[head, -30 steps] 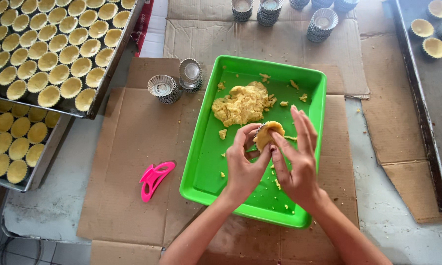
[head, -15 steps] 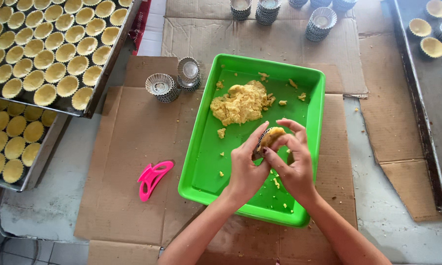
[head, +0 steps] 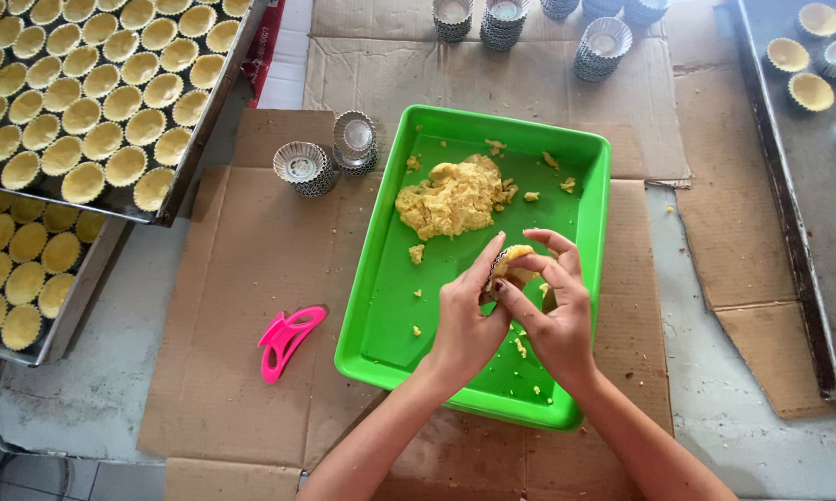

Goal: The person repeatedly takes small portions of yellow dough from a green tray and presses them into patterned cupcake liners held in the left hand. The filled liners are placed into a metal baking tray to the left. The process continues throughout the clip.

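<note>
Flattened cardboard sheets (head: 251, 278) are covering the work surface. At far left, two metal trays (head: 204, 121) are sitting stacked, each carrying rows of small dough-lined tart tins; a dark tray (head: 807, 232) at right is holding a few more. A green plastic tray (head: 381, 306) is lying centrally on the cardboard, its long axis running away from the person. A mound of yellow dough (head: 450, 197) is resting in the far half of that tray, with crumbs scattered around it.

Both hands are working over the near right part of the green tray. The left hand (head: 464, 320) and right hand (head: 557, 315) are pressing together around a small tart tin with dough (head: 510, 263), fingers curled closed on it from either side. The tin is sitting between the fingertips of both hands, at their far edge, just near of the dough mound. Its opening appears tilted up and away from the person; its exact tilt cannot be judged, as fingers are covering most of it.

Stacks of empty fluted tins (head: 330, 158) are standing just left of the green tray, and more stacks (head: 529, 23) are standing along the far edge. A pink plastic cutter (head: 286, 341) is lying on the cardboard, left of the tray.
</note>
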